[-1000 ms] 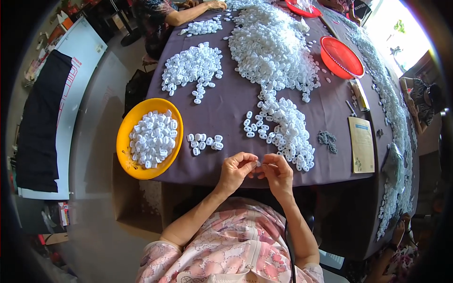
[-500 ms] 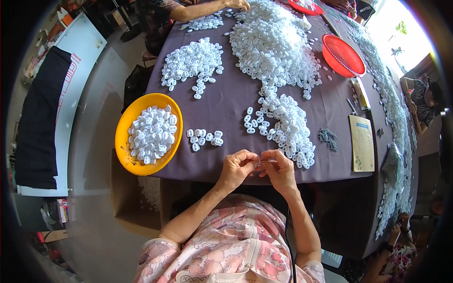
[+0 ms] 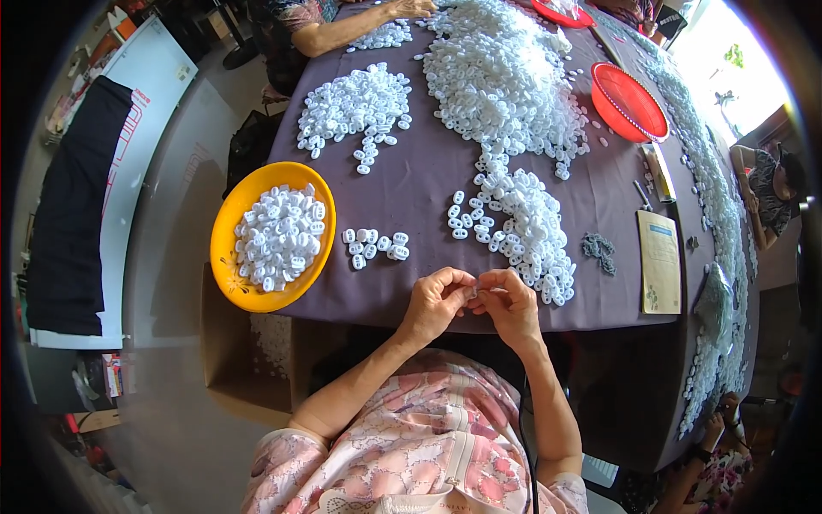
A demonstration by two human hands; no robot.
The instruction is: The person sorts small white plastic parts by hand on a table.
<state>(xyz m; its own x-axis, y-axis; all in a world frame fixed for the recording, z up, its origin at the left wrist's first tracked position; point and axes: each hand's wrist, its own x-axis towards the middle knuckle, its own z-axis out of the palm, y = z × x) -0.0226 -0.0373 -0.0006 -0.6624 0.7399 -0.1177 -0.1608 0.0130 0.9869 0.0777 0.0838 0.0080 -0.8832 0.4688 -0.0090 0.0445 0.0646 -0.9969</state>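
Observation:
Close to the table's front edge, my left hand and my right hand meet fingertip to fingertip. Both pinch one small white oval plastic piece, mostly covered by the fingers. Just beyond my right hand lies a heap of similar white ovals, many with two dark marks or holes. A small loose group of ovals rests ahead of my left hand. Further left, a yellow bowl with a flower pattern holds a pile of them.
Larger heaps of white pieces spread over the dark tablecloth. A red basket, a grey-green tangled bundle and a tan envelope lie to the right. A cardboard box stands below left. Another person's arm reaches in at the far left.
The view has shifted slightly. My hands stay together around the small white piece, with only slight finger movement. The other person's hand at the far side has moved a little left.

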